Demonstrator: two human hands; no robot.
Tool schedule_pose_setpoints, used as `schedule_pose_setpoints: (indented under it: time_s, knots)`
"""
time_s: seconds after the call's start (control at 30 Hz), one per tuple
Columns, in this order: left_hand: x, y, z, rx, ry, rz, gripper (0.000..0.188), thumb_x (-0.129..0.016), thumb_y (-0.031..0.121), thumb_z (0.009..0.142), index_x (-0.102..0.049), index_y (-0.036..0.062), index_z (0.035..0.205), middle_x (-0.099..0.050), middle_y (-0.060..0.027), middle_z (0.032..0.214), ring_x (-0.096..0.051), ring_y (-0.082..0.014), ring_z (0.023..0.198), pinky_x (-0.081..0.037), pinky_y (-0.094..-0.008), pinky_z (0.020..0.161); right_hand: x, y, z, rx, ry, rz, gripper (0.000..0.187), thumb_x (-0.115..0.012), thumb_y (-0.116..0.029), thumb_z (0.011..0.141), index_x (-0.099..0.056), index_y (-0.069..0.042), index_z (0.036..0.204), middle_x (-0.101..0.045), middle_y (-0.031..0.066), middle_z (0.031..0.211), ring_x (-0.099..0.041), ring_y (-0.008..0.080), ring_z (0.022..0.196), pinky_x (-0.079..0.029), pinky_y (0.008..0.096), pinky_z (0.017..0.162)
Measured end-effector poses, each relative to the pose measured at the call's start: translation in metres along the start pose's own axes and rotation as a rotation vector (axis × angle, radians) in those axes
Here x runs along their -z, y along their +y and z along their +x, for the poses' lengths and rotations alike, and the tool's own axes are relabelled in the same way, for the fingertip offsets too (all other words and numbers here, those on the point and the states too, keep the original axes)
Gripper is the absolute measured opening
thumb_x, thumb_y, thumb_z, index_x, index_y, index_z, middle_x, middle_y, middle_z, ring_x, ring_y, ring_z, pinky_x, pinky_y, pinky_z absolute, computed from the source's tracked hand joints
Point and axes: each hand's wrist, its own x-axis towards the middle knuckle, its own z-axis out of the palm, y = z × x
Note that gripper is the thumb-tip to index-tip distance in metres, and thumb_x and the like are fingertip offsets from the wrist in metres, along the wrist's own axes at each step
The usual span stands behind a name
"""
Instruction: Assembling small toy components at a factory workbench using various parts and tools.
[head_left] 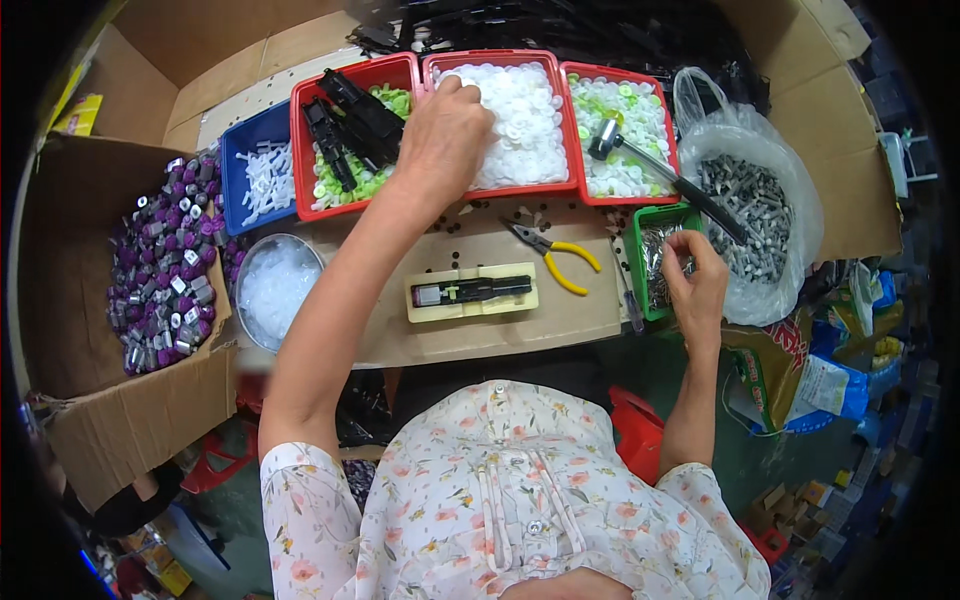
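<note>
My left hand [447, 135] reaches over the shared edge of two red bins, its fingers curled down beside the white plastic discs [520, 115]. Its fingertips are hidden, so what they grip does not show. My right hand [697, 285] is over the green bin [641, 262] of small metal pins [657, 265], thumb and forefinger pinched together. Anything between them is too small to make out. In front of me a cream block-shaped holder [432, 312] cradles a black assembly [480, 290] with a silver end and a light green piece, untouched by either hand.
Yellow-handled pliers [572, 262] and a thin screwdriver [630, 300] lie on the cardboard. A hammer [670, 180] rests across the right red bin [600, 200]. Black housings [365, 120] fill the left red bin. Purple-and-silver parts [165, 265] heap in a carton; a plastic bag [755, 290] holds metal parts.
</note>
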Motion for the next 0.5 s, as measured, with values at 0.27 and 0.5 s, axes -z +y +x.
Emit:
schedule_pose_setpoints:
  time_s: [0.27, 0.5]
  knots:
    - [0.02, 0.01, -0.013, 0.24, 0.151, -0.523, 0.016, -0.071, 0.014, 0.087, -0.076, -0.0002, 0.095, -0.073, -0.0109, 0.085, -0.066, -0.0198, 0.075, -0.049, -0.0285, 0.071, -0.026, -0.05, 0.012, 0.121, -0.031, 0.535, 0.006, -0.062, 0.003, 0.091, -0.065, 0.003, 0.096, -0.067, 0.0054, 0.09, -0.063, 0.0104, 0.083, -0.05, 0.0239, 0.077]
    - [0.046, 0.057, -0.062, 0.804, -0.041, -1.319, 0.023, -0.067, 0.016, 0.092, -0.074, -0.0047, 0.1, -0.073, -0.0053, 0.083, -0.061, -0.0073, 0.076, -0.046, -0.0236, 0.07, -0.056, -0.101, 0.025, 0.38, 0.021, 0.675, 0.01, -0.063, 0.008, 0.086, -0.061, 0.002, 0.095, -0.066, 0.0114, 0.103, -0.064, 0.0187, 0.094, -0.051, 0.0282, 0.082]
